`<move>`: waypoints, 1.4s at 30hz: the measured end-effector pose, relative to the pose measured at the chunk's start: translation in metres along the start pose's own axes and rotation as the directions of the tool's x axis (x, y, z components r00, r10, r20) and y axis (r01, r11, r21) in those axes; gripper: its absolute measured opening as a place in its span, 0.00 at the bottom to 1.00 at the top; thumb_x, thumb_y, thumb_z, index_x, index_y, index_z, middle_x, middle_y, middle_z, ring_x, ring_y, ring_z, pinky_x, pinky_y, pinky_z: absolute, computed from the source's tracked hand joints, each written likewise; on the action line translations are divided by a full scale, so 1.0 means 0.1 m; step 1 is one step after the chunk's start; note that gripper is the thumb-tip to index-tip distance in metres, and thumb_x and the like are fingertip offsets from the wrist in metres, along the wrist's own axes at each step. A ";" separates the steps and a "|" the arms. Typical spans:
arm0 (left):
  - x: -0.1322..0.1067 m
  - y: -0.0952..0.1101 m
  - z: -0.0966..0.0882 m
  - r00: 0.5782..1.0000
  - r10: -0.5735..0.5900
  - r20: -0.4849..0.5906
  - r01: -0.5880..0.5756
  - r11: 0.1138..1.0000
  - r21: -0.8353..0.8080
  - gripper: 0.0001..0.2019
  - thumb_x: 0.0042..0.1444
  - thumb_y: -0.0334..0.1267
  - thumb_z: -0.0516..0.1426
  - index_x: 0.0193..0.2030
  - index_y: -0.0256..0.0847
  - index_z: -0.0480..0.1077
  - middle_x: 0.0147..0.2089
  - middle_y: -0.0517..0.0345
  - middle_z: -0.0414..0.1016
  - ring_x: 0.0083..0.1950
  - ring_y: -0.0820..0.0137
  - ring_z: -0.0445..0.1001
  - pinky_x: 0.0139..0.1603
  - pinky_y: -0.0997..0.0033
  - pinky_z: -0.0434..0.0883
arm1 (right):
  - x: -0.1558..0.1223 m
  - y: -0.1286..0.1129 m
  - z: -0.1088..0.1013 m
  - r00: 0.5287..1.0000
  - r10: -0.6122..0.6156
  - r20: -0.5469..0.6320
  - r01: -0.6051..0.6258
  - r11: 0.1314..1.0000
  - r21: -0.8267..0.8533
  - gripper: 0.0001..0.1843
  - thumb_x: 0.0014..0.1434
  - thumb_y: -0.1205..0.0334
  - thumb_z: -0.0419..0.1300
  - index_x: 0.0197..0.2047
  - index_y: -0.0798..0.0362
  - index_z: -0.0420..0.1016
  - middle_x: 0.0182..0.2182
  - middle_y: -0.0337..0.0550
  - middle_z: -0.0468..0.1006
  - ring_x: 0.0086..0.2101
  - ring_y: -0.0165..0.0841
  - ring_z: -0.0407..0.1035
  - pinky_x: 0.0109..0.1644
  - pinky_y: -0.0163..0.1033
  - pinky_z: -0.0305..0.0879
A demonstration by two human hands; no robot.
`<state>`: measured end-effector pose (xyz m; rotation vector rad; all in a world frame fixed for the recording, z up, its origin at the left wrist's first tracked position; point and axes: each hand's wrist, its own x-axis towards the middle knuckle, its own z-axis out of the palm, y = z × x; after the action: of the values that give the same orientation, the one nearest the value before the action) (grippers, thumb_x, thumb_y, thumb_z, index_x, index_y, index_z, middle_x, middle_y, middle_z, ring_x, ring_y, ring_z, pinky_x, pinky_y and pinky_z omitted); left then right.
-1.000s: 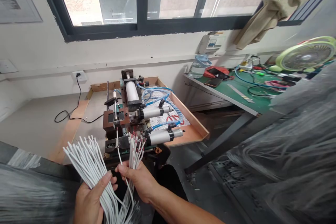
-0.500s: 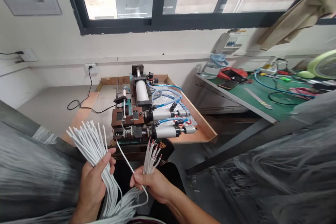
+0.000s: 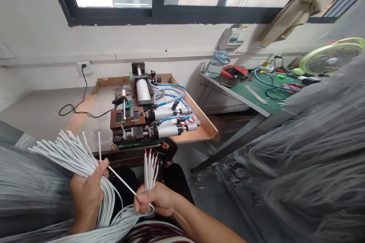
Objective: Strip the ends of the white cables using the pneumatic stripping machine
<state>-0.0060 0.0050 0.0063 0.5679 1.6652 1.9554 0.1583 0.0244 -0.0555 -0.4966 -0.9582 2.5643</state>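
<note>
My left hand (image 3: 87, 195) is closed around a thick bundle of white cables (image 3: 67, 152), whose cut ends fan out up and to the left. One cable stands upright by my left thumb. My right hand (image 3: 155, 199) grips a smaller bunch of white cables with red tips (image 3: 150, 169), pointing upward. A single white cable (image 3: 122, 180) runs slantwise from my left fingers to my right thumb and forefinger. Beyond both hands stands a pneumatic machine (image 3: 139, 121) with silver cylinders and a brown clamp block; neither hand touches it.
The machine sits in a shallow wooden tray (image 3: 205, 123) with blue air hoses. At right, a green table (image 3: 256, 93) bears a water jug (image 3: 215, 66), a red bag and a green fan (image 3: 330, 60). Hanks of pale cables (image 3: 308, 167) hang on both sides.
The separate red-tipped cable in my right fingers no longer points at the machine's front. A single cable now stretches between both hands. The view has swung to the right.
</note>
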 end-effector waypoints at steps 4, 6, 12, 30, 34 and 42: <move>0.04 0.02 -0.05 1.000 -0.002 -0.021 0.000 0.994 -0.109 0.09 0.31 0.31 0.62 0.20 0.39 0.64 0.18 0.67 0.63 0.18 0.76 0.60 0.18 0.74 0.59 | -0.01 -0.03 0.11 0.981 -0.164 -0.104 0.168 0.986 0.024 0.15 0.38 0.57 0.62 0.22 0.63 0.74 0.11 0.36 0.62 0.15 0.22 0.52 0.22 0.31 0.42; 0.03 0.03 -0.06 0.999 -0.043 0.029 0.047 0.990 -0.134 0.09 0.32 0.30 0.61 0.21 0.38 0.64 0.18 0.67 0.63 0.19 0.76 0.60 0.18 0.73 0.59 | 0.05 -0.10 0.18 0.954 -0.248 -0.170 0.258 0.965 0.041 0.14 0.41 0.57 0.61 0.23 0.63 0.74 0.11 0.35 0.61 0.16 0.22 0.52 0.22 0.31 0.42; -0.05 0.00 -0.03 0.975 -0.166 0.145 0.186 0.974 -0.132 0.06 0.35 0.31 0.61 0.21 0.36 0.67 0.18 0.62 0.66 0.20 0.74 0.63 0.21 0.72 0.62 | 0.40 -0.32 0.29 0.886 -0.322 -0.333 0.375 0.921 0.108 0.11 0.42 0.59 0.59 0.23 0.61 0.72 0.10 0.34 0.59 0.15 0.22 0.51 0.23 0.31 0.45; 0.01 -0.03 0.03 0.920 -0.358 0.160 0.376 0.922 -0.095 0.07 0.34 0.33 0.62 0.23 0.35 0.69 0.19 0.60 0.69 0.21 0.75 0.66 0.23 0.74 0.66 | 0.41 -0.45 0.27 0.889 -0.334 -0.313 0.348 0.937 -0.014 0.10 0.49 0.60 0.55 0.23 0.55 0.74 0.14 0.37 0.59 0.17 0.24 0.53 0.25 0.35 0.52; -0.02 -0.01 0.03 0.919 -0.384 0.092 0.393 0.912 -0.119 0.10 0.31 0.30 0.63 0.25 0.34 0.69 0.21 0.59 0.70 0.23 0.72 0.68 0.25 0.70 0.69 | 0.03 -0.71 0.12 0.753 -0.562 -0.343 0.481 0.825 -0.295 0.07 0.48 0.60 0.57 0.28 0.55 0.72 0.18 0.39 0.65 0.21 0.27 0.59 0.26 0.36 0.56; 0.03 -0.02 0.15 0.903 -0.406 0.140 0.427 0.884 -0.189 0.10 0.33 0.28 0.61 0.27 0.35 0.68 0.22 0.61 0.69 0.23 0.73 0.69 0.28 0.68 0.70 | -0.17 -0.71 0.28 0.404 -0.893 -0.199 0.430 0.377 -0.820 0.19 0.47 0.61 0.59 0.44 0.51 0.67 0.37 0.45 0.69 0.39 0.37 0.62 0.44 0.40 0.56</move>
<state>0.0014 0.0189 0.0065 0.1930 1.3558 1.7271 0.1750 0.0517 0.0161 -0.8147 -1.3853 1.0186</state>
